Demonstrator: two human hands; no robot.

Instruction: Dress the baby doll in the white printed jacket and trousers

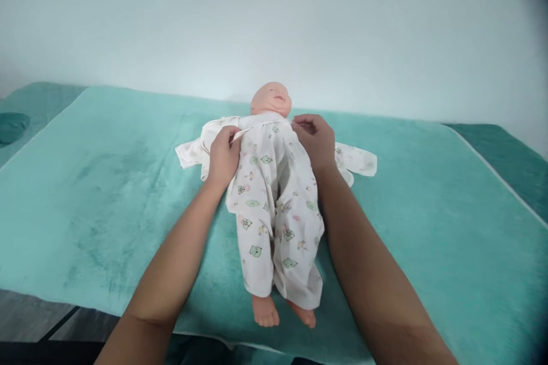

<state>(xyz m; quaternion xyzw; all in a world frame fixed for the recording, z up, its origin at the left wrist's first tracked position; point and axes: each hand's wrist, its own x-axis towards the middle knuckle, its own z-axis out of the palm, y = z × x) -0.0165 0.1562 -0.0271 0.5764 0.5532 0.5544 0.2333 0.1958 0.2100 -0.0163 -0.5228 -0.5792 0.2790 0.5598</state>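
Note:
A baby doll [271, 98] lies on its back, head toward the wall and bare feet [265, 312] toward me. White patterned pants [257, 205] cover its legs and reach up to its chest. Under and beside it a matching shirt [362, 161] spreads out, one sleeve to each side. At the left of the waistband, my left hand [225, 154] is closed on the pants' edge, thumb and fingers pinching the cloth. My right hand [314, 137] has curled fingers at the waistband's right end; the cloth in that grip is partly hidden by the hand.
A teal plush cover [120, 199] is spread over the table, with a pale wall [274, 23] behind it. Darker teal cloth [509, 154] lies at the right edge, and a dark green piece [12, 128] at the far left. Grey floor [25, 319] shows at lower left.

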